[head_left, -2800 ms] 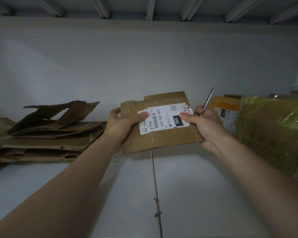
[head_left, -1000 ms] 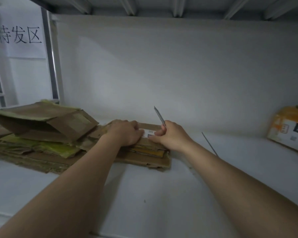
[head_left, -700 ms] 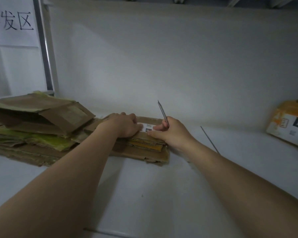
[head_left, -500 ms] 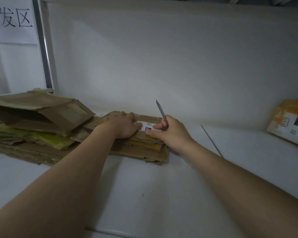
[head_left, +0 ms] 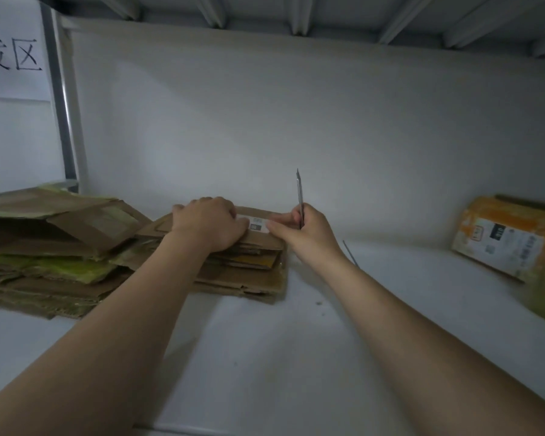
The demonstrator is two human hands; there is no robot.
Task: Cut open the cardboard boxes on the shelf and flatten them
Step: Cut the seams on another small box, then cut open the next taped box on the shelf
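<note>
A flattened box (head_left: 260, 240) of plain brown card is lying directly under both hands, topping a low stack of other flattened cardboard (head_left: 239, 278) on the white shelf (head_left: 265, 357). It is carrying a white label (head_left: 256, 223) with small dark print, which is showing in the gap between the two hands.

The left hand (head_left: 208, 223) is resting palm down on the box's left part, fingers curled over its top face and bearing down on it; the fingertips are reaching the label's left end, and the thumb is hidden. The right hand (head_left: 302, 231) is clenching a thin knife (head_left: 300, 196), whose narrow blade is sticking almost straight up out of the fist. Its thumb and forefinger are reaching leftward and touching the box's right end, just beside the label.

Both forearms are stretching forward from the lower corners of the view and converging on the box, wrists held low over the shelf.

Left of the left hand, a larger pile of opened cardboard (head_left: 60, 247), some of it with green tape, is sitting. Well off to the right of the right hand, an orange-taped box (head_left: 510, 237) is standing unopened against the back wall.
</note>
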